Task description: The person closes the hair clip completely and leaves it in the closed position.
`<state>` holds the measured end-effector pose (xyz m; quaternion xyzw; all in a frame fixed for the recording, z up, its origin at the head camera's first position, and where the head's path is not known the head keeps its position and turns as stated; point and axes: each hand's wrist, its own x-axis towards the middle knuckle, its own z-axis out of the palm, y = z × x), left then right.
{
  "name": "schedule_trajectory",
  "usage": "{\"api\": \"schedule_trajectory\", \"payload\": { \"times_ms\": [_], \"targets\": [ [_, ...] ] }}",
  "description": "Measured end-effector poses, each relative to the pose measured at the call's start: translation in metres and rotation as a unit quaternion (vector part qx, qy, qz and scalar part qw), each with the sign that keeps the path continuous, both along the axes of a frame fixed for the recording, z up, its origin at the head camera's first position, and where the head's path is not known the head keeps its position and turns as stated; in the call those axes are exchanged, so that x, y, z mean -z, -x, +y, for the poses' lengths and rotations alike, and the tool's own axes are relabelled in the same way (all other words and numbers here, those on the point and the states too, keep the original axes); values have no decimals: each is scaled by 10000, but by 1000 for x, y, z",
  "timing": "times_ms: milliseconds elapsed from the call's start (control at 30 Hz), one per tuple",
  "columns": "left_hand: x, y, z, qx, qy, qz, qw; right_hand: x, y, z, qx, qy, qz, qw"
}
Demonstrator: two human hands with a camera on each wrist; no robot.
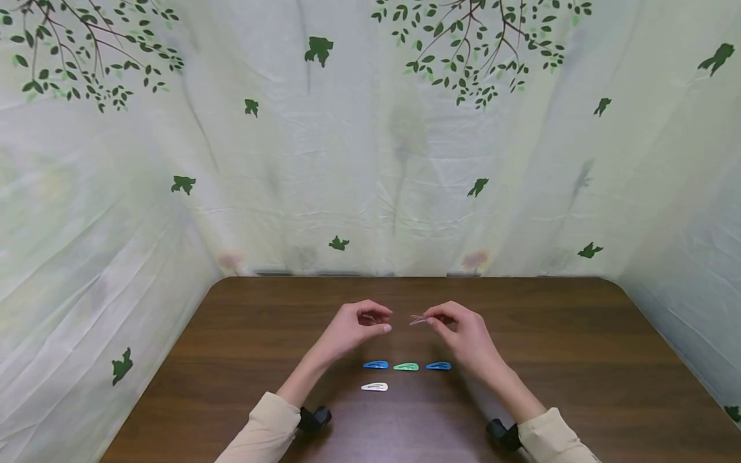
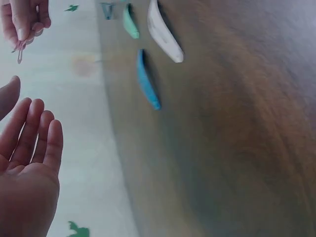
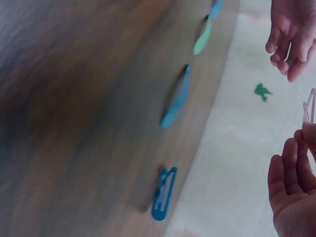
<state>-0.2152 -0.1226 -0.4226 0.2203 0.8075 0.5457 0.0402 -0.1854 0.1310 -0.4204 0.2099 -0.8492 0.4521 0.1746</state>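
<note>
In the head view my right hand (image 1: 463,328) pinches a pale pink snap hair clip (image 1: 417,319) between thumb and fingertips. Its prongs look spread in the right wrist view. Just left of it, apart from the clip, my left hand (image 1: 359,328) hovers with loosely bent fingers and holds nothing. Below the hands, a blue hair clip (image 1: 375,364), a green hair clip (image 1: 406,367) and another blue hair clip (image 1: 438,366) lie in a row. A white hair clip (image 1: 374,387) lies nearer me. The right wrist view shows a further blue hair clip (image 3: 164,193), not visible in the head view.
The brown wooden table (image 1: 260,386) has rounded far corners. Behind it and along both sides hangs a pale curtain (image 1: 370,161) printed with branches and green leaves. Dark wrist straps (image 1: 314,419) sit by the sleeve cuffs.
</note>
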Motion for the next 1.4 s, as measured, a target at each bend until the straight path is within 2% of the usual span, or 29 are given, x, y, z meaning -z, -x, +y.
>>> {"api": "schedule_trajectory", "payload": {
  "times_ms": [267,467,633,867,967,1133,1400],
  "targets": [
    [-20,-19,-7,92,-106,318,9994,-14,-16,-6,-45,32,-56,10000],
    [-31,-36,-14,42,208,716,9972,-25,-32,-8,-142,229,-40,9996],
    [-35,-54,-16,87,349,971,9946,-32,-47,-10,-280,398,148,9987],
    [-40,-76,-14,61,212,1013,9946,-38,-65,-13,-394,638,400,9964],
    [-41,-84,-14,7,148,1046,9944,-39,-72,-13,-414,666,340,9963],
    [-44,-95,-12,-63,47,1138,9935,-39,-83,-12,-417,767,220,9959],
    [-46,-104,-7,-176,-76,1269,9917,-37,-92,-15,-382,953,562,9931]
  ]
}}
